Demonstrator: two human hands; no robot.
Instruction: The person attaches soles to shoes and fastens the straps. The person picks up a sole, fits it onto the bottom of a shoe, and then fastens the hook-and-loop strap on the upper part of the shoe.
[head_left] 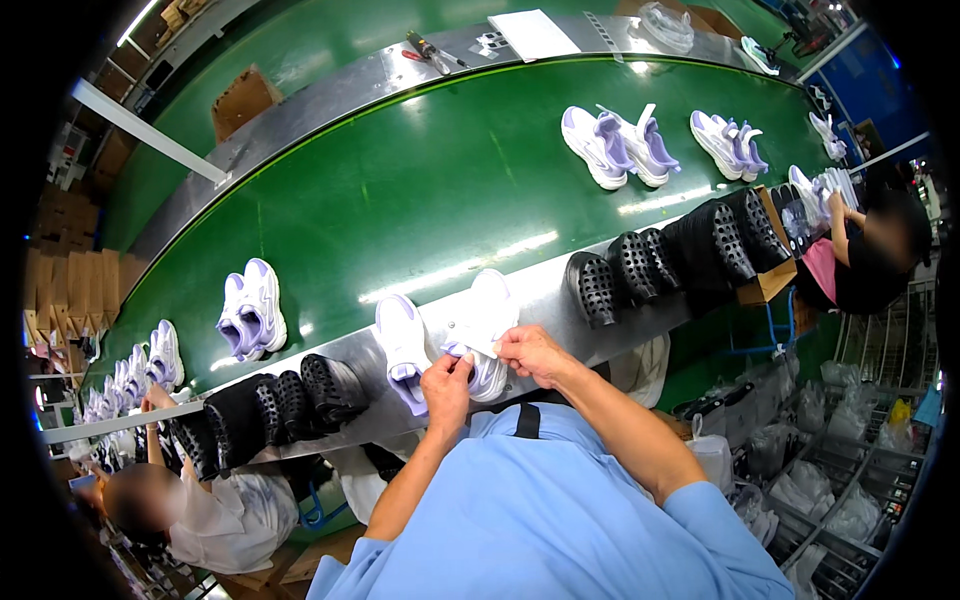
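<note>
Both hands work at a white and lavender sneaker (490, 303) that lies on the metal ledge in front of me, toe pointing away. My right hand (535, 355) pinches a white strap over the sneaker's instep. At the near opening, on its left side, my left hand (447, 388) has thumb and finger pressed together on the same sneaker; exactly which part it grips is hidden. A matching sneaker (401, 335) rests just to the left, beside my left hand and not held.
Pairs of sneakers stand along the green conveyor belt (430, 190). Black perforated shoe-shaped pieces (330, 388) flank me left, with more black pieces (632, 268) right. Hand tools (430, 50) lie on the far metal edge. One person (225, 510) works at left, another person (870, 250) at right.
</note>
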